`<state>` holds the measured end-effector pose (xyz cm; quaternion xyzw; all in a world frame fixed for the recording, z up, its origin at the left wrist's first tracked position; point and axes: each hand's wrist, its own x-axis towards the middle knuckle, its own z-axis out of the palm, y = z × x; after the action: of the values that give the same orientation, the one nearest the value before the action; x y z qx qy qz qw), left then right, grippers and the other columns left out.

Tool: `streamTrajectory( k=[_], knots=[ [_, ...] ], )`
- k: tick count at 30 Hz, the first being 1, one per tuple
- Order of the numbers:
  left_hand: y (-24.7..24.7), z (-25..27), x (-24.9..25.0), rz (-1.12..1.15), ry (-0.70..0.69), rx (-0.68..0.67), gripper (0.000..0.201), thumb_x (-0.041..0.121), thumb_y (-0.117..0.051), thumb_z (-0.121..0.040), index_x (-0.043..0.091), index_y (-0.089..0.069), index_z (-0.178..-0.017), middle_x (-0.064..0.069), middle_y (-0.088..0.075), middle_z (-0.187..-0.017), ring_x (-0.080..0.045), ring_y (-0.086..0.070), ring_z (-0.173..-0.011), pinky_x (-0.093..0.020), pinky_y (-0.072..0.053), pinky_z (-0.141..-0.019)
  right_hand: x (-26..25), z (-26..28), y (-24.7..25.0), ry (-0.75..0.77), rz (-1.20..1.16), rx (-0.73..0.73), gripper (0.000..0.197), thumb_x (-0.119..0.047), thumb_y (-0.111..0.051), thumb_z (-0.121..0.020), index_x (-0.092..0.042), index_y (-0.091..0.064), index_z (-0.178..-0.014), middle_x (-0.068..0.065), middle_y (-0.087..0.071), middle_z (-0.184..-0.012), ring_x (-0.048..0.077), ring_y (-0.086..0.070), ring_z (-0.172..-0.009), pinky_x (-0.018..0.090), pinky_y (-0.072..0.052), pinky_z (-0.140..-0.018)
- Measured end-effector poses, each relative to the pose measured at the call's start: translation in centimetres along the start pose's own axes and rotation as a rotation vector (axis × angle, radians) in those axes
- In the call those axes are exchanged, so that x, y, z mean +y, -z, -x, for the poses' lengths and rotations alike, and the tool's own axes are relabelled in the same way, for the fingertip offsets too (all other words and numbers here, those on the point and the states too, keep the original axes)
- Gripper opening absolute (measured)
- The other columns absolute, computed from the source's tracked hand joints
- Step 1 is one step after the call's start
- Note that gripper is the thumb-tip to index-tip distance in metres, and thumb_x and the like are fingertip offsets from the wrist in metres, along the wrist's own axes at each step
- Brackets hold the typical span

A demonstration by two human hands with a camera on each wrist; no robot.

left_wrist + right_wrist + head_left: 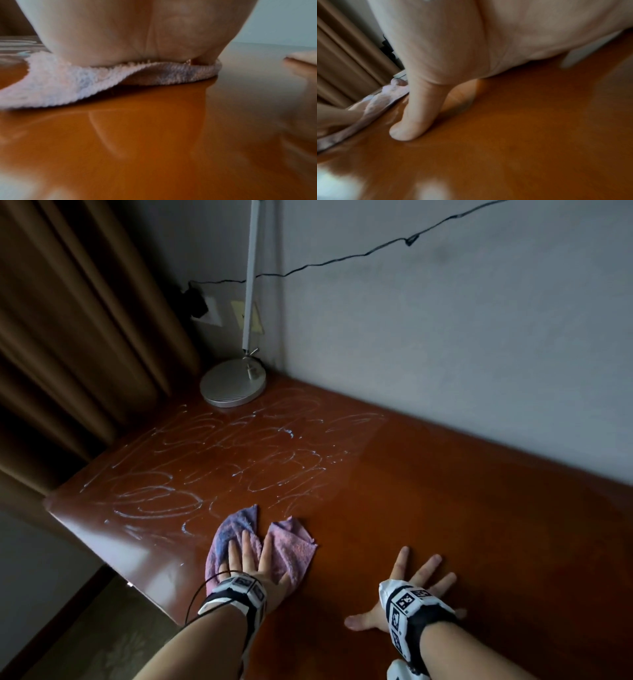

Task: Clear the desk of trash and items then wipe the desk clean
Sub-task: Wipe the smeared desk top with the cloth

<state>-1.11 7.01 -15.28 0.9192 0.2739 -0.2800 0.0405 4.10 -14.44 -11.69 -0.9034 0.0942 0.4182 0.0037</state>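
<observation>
Head view: left hand (251, 563) lies flat, fingers straight, pressing the pink-and-lilac terry cloth (294, 553) onto the glossy red-brown wooden desk (445, 508), near its front edge. Right hand (411, 587) is splayed, palm down on bare wood well to the right, holding nothing; you use it as a brace. Whitish looping smear marks (212, 460) cover the left half of the desk, from the cloth up to the round silver lamp base (233, 385). Judgement: wiping is under way and the smeared zone remains. Work it in overlapping straight passes, since loops seem to leave residue, and go round the lamp base without nudging it.

Left wrist view: palm (137, 33) sits on the cloth (60, 83), whose near edge lifts off the wood. Flatten it, or refold to a fresh face, so the whole pad makes contact.

Right wrist view: thumb (412, 121) rests extended on the desk (522, 128); the cloth (385, 97) shows blurred at left. Keep this hand planted outside the wipe path.
</observation>
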Motion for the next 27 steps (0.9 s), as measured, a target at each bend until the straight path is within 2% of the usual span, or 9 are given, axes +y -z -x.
streamTrajectory(
  k=[4,10,19,27],
  knots=[
    [1.7,-1.3,1.8,0.028,0.016,0.017,0.081,0.064,-0.029,-0.090,0.035,0.020,-0.147,-0.006,0.027,-0.155,-0.033,0.021,-0.144,-0.048,0.006,-0.117,0.1,0.1,-0.3,0.001,-0.013,0.033,0.162,-0.084,-0.072,-0.036,-0.027,0.035,-0.142,0.026,0.042,-0.143,0.052,0.023,-0.138,0.074,-0.016,-0.106],
    [-0.2,1.0,3.0,0.021,-0.039,-0.008,0.083,0.063,-0.030,-0.088,0.033,0.020,-0.148,-0.008,0.029,-0.155,-0.034,0.023,-0.143,-0.048,0.006,-0.117,-0.2,0.0,-0.7,-0.013,-0.015,0.058,0.166,-0.087,-0.070,-0.029,-0.027,0.035,-0.142,0.026,0.044,-0.142,0.052,0.023,-0.137,0.075,-0.015,-0.105],
    [2.9,-2.7,5.3,-0.019,-0.123,0.036,0.081,0.063,-0.031,-0.089,0.035,0.018,-0.148,-0.005,0.027,-0.156,-0.033,0.021,-0.144,-0.048,0.007,-0.117,0.0,-0.4,-0.4,-0.011,-0.005,0.005,0.164,-0.085,-0.072,-0.033,-0.027,0.038,-0.140,0.026,0.048,-0.139,0.053,0.026,-0.136,0.075,-0.013,-0.105],
    [1.5,0.0,5.8,-0.045,-0.171,-0.011,0.085,0.063,-0.032,-0.088,0.034,0.021,-0.147,-0.006,0.031,-0.154,-0.033,0.025,-0.142,-0.049,0.007,-0.117,-0.4,-0.4,-0.8,-0.022,-0.005,0.053,0.166,-0.087,-0.070,-0.028,-0.028,0.037,-0.141,0.025,0.046,-0.140,0.052,0.024,-0.136,0.075,-0.015,-0.104]
  ],
)
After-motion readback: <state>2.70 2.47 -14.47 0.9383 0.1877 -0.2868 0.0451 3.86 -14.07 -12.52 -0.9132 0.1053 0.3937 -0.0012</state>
